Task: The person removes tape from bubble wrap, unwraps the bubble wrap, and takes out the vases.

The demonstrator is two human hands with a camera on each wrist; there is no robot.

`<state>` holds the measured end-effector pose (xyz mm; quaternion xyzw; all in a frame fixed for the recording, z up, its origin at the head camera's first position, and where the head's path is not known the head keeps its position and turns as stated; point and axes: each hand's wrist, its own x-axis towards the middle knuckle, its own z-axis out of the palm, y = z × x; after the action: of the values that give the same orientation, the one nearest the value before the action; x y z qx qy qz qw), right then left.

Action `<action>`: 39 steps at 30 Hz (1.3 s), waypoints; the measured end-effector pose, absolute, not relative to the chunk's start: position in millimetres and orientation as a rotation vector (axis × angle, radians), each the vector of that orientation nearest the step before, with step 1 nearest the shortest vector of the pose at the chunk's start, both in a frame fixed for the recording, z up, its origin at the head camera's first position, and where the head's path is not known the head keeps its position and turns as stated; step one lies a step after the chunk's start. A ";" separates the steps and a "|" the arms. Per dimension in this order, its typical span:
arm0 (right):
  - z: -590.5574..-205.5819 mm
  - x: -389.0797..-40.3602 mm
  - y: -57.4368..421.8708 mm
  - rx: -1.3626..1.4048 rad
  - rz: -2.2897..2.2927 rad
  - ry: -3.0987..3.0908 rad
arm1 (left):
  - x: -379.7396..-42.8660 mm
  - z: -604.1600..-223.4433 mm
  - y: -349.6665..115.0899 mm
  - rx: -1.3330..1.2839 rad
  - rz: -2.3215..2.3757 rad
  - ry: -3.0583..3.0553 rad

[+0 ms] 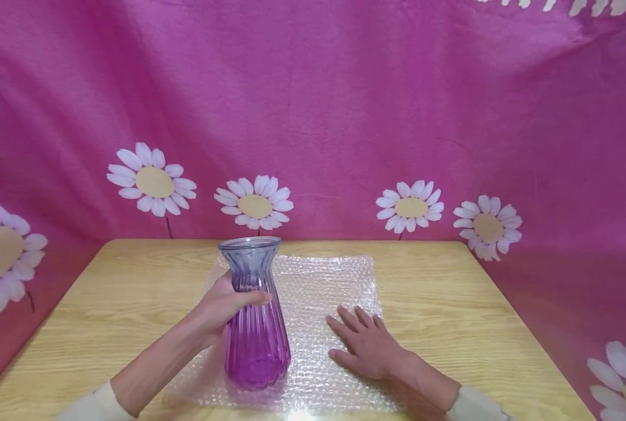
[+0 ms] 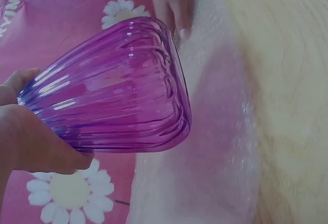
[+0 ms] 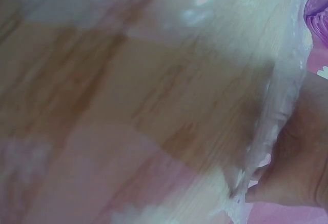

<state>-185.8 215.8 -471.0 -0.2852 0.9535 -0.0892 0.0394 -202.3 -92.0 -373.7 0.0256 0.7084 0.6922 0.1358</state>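
Observation:
A ribbed glass vase [image 1: 258, 345], bluish at the flared rim and purple toward the base, is gripped by my left hand [image 1: 225, 307] just below its neck. It stands nearly upright in the head view, and the left wrist view shows its base raised above the sheet under it. That sheet is clear bubble wrap [image 1: 323, 292], spread flat on the table. My right hand [image 1: 367, 348] rests on the wrap's right part with fingers spread and holds nothing. The right wrist view shows the wrap's edge [image 3: 277, 111] beside that hand.
The wooden table [image 1: 439, 304] extends on both sides of the wrap. A pink cloth [image 1: 323, 117] printed with white daisies hangs behind the table and along its left and right sides.

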 end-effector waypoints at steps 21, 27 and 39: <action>-471.4 -187.9 216.7 -0.869 -0.272 2.914 | -218.5 -360.3 -156.5 0.039 1.961 2.330; -470.7 -188.5 216.8 -0.873 -0.272 2.911 | -224.8 -362.0 -175.5 0.011 1.988 2.399; -472.4 -187.2 216.6 -0.873 -0.288 2.900 | -231.5 -367.8 -204.7 -0.155 1.994 2.586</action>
<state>-187.2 216.6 -472.4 -0.2867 0.9520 -0.0947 0.0498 -231.5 -204.7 -367.8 -0.0474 0.7894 0.6087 -0.0638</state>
